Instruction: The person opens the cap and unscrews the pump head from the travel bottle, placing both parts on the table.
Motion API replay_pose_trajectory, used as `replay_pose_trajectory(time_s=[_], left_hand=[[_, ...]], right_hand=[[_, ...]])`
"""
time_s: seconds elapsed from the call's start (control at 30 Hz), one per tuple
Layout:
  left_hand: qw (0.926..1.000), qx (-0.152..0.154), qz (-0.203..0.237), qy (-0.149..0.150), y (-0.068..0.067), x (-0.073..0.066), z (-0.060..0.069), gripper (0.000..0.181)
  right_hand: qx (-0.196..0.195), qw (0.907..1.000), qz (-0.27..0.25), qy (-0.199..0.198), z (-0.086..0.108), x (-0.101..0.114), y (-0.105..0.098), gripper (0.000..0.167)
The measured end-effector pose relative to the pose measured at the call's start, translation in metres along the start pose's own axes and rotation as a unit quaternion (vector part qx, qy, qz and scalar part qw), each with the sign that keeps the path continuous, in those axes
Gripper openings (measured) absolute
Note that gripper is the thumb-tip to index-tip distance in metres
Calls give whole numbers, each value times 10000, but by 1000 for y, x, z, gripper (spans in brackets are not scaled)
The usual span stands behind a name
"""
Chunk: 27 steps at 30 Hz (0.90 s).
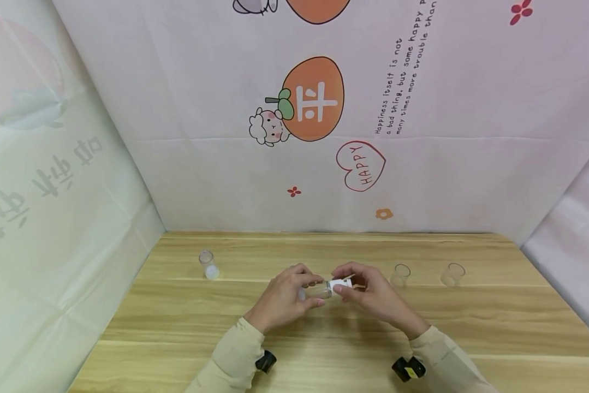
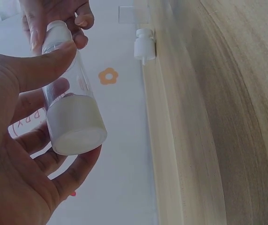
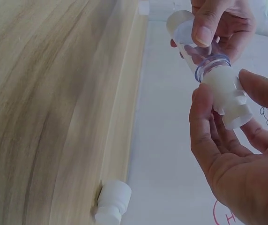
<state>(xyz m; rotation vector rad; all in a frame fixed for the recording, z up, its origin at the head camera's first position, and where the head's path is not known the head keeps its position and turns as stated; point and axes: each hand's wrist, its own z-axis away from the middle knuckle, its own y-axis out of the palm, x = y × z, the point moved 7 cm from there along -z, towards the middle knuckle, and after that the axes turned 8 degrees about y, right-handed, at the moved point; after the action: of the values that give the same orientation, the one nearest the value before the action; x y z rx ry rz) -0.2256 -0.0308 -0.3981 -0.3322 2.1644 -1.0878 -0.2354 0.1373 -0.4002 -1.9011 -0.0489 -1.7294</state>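
A clear small bottle [image 1: 316,291] with a white lower part [image 2: 78,124] lies nearly sideways between both hands, above the table. My left hand [image 1: 280,299] holds its body, thumb on one side and fingers round the other. My right hand [image 1: 373,296] pinches the white pump head [image 3: 223,89] at the bottle's neck between thumb and fingers. The pump head sits against the clear neck rim [image 3: 212,65]; whether it is threaded on, I cannot tell.
Another clear bottle [image 1: 208,266] with a white bottom stands at the table's left. Two clear cups or caps, one nearer [image 1: 400,275] and one farther right [image 1: 453,275], stand on the wooden table [image 1: 152,316]. A second white pump head [image 2: 145,45] appears in the left wrist view.
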Motion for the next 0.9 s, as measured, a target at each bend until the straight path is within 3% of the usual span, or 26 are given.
replay_pose_trajectory(time_s=[0.27,0.43,0.63,0.9], left_hand=[[10000,-42,-28,49,-2,-2,1,35],[9999,-104,-19,65,-3,-1,0,35],[9999,-84,37,44,-3,-1,0,35],[10000,-55,-10,59,-3,-2,1,35]], right_hand=[[-97,9996,223,118,1,-4,0,37],[158,9991,253,310,2,-7,0,44],[612,9968,-192,470,3,-9,2,35],[714,9966,-191,362,4,-6,4,31]])
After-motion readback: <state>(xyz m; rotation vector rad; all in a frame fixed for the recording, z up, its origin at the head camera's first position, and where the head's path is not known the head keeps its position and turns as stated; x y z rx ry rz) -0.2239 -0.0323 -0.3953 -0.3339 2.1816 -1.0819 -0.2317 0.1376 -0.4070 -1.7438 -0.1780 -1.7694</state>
